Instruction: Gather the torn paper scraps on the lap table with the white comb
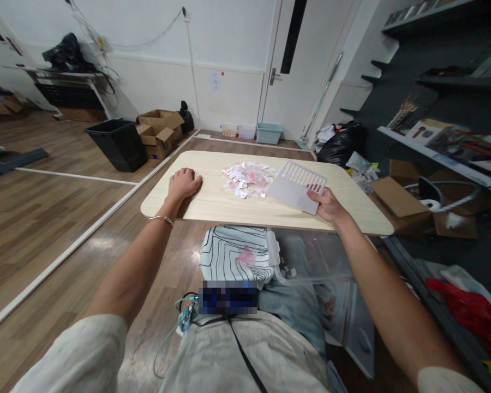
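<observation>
My right hand [328, 204] grips the lower right corner of a thin white slotted plastic board [291, 192]. Long narrow slots run along the board's far side, and its left edge reaches the heap of small white and pink paper scraps [249, 176] on the pale wooden table [208, 204]. On the table's left part rests my left hand [184, 183], palm down with fingers loosely bent, holding nothing. It is some way to the left of the scraps. A few loose scraps lie around the heap's near side.
A striped cloth [221, 254] with a pink patch lies over my lap beside a clear plastic box [311, 256]. Beyond the table stand a black bin [118, 144], cardboard boxes [159, 131] and a blue tub [269, 132]. Shelves [433, 82] line the right side.
</observation>
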### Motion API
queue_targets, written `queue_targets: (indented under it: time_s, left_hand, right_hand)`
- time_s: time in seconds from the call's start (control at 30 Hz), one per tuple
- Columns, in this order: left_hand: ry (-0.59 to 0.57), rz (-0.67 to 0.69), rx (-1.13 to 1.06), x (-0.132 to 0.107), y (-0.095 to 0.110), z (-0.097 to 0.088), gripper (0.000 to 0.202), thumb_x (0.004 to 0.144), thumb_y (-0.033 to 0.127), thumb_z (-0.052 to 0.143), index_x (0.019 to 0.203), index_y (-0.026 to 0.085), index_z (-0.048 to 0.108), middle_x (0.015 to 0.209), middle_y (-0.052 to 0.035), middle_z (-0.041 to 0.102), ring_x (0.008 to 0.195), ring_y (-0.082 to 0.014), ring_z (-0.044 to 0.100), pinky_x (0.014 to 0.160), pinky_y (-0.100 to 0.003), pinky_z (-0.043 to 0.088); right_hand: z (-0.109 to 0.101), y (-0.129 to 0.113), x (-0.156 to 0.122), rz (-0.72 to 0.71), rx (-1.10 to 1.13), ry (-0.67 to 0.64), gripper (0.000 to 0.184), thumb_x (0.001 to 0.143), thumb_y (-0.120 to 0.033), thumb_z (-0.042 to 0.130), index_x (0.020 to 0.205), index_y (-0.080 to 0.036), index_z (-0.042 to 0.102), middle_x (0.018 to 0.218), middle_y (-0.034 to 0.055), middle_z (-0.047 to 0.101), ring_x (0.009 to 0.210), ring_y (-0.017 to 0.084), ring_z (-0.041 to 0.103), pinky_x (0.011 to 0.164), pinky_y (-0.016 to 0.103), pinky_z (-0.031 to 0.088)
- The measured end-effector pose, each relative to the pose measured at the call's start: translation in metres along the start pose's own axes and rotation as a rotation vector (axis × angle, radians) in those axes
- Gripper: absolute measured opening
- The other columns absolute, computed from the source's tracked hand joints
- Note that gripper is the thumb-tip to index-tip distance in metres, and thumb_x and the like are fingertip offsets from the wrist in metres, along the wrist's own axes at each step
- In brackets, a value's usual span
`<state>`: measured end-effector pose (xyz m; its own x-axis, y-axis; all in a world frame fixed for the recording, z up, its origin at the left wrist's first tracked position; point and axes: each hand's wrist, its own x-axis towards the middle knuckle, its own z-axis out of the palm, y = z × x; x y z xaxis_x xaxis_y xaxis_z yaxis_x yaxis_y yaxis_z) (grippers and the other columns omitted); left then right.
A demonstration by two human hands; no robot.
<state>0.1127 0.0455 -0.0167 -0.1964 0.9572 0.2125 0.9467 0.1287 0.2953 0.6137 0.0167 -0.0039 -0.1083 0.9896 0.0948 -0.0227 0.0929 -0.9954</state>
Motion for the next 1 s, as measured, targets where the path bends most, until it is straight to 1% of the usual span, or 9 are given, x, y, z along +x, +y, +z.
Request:
queue_targets:
  time_s: [0.17, 0.33, 0.4, 0.5, 0.57, 0.63, 0.73, 0.83, 1.0]
  left_hand:
    - [-0.008, -0.007, 0.012, 0.0003, 0.0009, -0.0007, 0.062, 0.109, 0.049, 0.044, 0.151, 0.013, 0.073, 0.167, -0.0299, 0.069, 0.157, -0.0475, 0.063, 0.133, -0.060, 0.049]
    - [-0.014, -0.008, 0.023, 0.0015, 0.0007, -0.0004, 0.062, 0.111, 0.049, 0.045, 0.152, 0.012, 0.073, 0.168, -0.0305, 0.068, 0.157, -0.0475, 0.063, 0.133, -0.059, 0.049]
    - [-0.011, -0.008, 0.020, 0.0021, 0.0001, 0.0003, 0.060, 0.111, 0.049, 0.046, 0.151, 0.014, 0.074, 0.167, -0.0297, 0.069, 0.157, -0.0480, 0.064, 0.132, -0.060, 0.050]
    - [-0.005, -0.005, 0.025, 0.0026, -0.0006, 0.0017, 0.058, 0.112, 0.048, 0.047, 0.150, 0.014, 0.075, 0.167, -0.0301, 0.070, 0.156, -0.0483, 0.064, 0.132, -0.060, 0.050]
    - [-0.001, -0.003, 0.028, 0.0026, -0.0009, 0.0023, 0.058, 0.112, 0.048, 0.047, 0.148, 0.013, 0.075, 0.167, -0.0302, 0.070, 0.156, -0.0478, 0.064, 0.131, -0.059, 0.050]
    - [0.002, -0.002, 0.030, 0.0025, -0.0009, 0.0023, 0.057, 0.112, 0.048, 0.047, 0.148, 0.014, 0.076, 0.167, -0.0297, 0.070, 0.156, -0.0475, 0.064, 0.131, -0.059, 0.050]
    - [-0.007, -0.001, 0.036, 0.0019, -0.0004, 0.0014, 0.057, 0.112, 0.048, 0.046, 0.147, 0.014, 0.075, 0.166, -0.0298, 0.070, 0.156, -0.0469, 0.065, 0.131, -0.058, 0.050]
    - [-0.016, 0.002, 0.041, 0.0011, 0.0003, 0.0005, 0.060, 0.112, 0.048, 0.045, 0.149, 0.011, 0.074, 0.167, -0.0308, 0.069, 0.155, -0.0463, 0.065, 0.131, -0.058, 0.050]
    - [-0.001, 0.004, 0.034, 0.0003, 0.0005, 0.0014, 0.059, 0.111, 0.048, 0.045, 0.149, 0.012, 0.073, 0.166, -0.0299, 0.071, 0.154, -0.0465, 0.066, 0.131, -0.059, 0.050]
  right_hand:
    - [-0.0008, -0.0004, 0.0019, 0.005, 0.070, -0.026, 0.086, 0.069, -0.080, 0.108, 0.132, -0.035, 0.071, 0.122, 0.0055, 0.090, 0.092, 0.035, 0.090, 0.055, 0.039, 0.071]
    - [-0.0019, 0.0030, 0.0041, -0.049, 0.106, -0.016, 0.083, 0.067, -0.078, 0.112, 0.126, -0.033, 0.074, 0.115, 0.0047, 0.091, 0.094, 0.035, 0.091, 0.046, 0.029, 0.060]
    - [-0.0023, 0.0050, 0.0054, -0.067, 0.122, 0.002, 0.082, 0.063, -0.077, 0.115, 0.120, -0.032, 0.076, 0.112, 0.0044, 0.091, 0.100, 0.036, 0.091, 0.052, 0.032, 0.065]
    - [-0.0020, 0.0074, 0.0073, -0.105, 0.132, 0.056, 0.083, 0.052, -0.072, 0.119, 0.111, -0.030, 0.079, 0.110, 0.0030, 0.092, 0.111, 0.037, 0.089, 0.080, 0.046, 0.077]
    - [-0.0012, 0.0083, 0.0082, -0.121, 0.126, 0.080, 0.080, 0.049, -0.069, 0.121, 0.107, -0.030, 0.080, 0.106, 0.0030, 0.092, 0.117, 0.038, 0.088, 0.100, 0.055, 0.076]
    - [-0.0001, 0.0086, 0.0085, -0.128, 0.114, 0.087, 0.077, 0.050, -0.066, 0.120, 0.105, -0.030, 0.082, 0.106, 0.0039, 0.093, 0.122, 0.039, 0.087, 0.111, 0.058, 0.072]
    - [0.0010, 0.0082, 0.0084, -0.130, 0.094, 0.101, 0.072, 0.049, -0.062, 0.119, 0.101, -0.029, 0.083, 0.106, 0.0051, 0.093, 0.122, 0.041, 0.087, 0.115, 0.058, 0.070]
    - [0.0010, 0.0078, 0.0080, -0.118, 0.075, 0.109, 0.069, 0.046, -0.062, 0.118, 0.094, -0.028, 0.082, 0.099, 0.0061, 0.092, 0.116, 0.042, 0.088, 0.112, 0.059, 0.070]
    - [0.0007, 0.0083, 0.0074, -0.127, 0.035, 0.125, 0.066, 0.050, -0.066, 0.115, 0.095, -0.028, 0.084, 0.097, 0.0063, 0.092, 0.109, 0.041, 0.089, 0.107, 0.057, 0.070]
